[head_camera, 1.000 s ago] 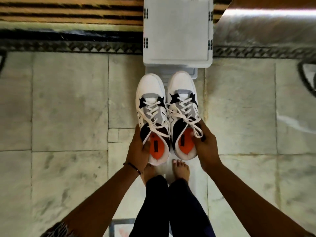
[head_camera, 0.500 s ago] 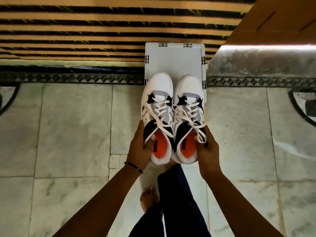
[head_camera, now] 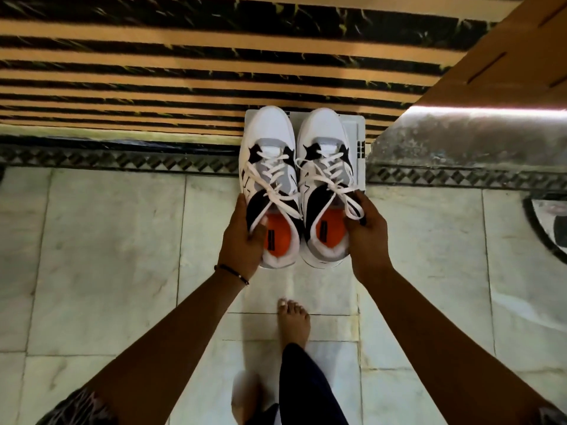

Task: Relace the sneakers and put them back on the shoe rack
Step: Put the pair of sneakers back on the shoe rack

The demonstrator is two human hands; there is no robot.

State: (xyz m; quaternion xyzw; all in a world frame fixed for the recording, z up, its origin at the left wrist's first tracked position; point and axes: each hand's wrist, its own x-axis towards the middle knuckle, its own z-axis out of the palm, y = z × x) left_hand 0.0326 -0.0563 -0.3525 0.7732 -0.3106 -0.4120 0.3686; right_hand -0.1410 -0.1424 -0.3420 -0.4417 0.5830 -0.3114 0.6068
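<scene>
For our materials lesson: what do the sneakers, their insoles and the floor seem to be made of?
Sneakers: probably smooth white leather or synthetic with grey and black panels, judging by the soft sheen. Laces: flat woven white fabric. Insoles: matte orange, likely foam or fabric. Floor: polished pale marble-like stone, with veining and glossy reflections.

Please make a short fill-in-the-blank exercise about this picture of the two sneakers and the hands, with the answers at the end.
1. The left hand grips the white, grey and black left sneaker at its ____ end.
2. The insoles showing inside both sneakers are ____ in colour.
3. The right hand holds the matching right sneaker, whose white laces are ____.
4. The thin dark bracelet sits on the ____ wrist.

Answers: heel; orange; tied; left
</scene>
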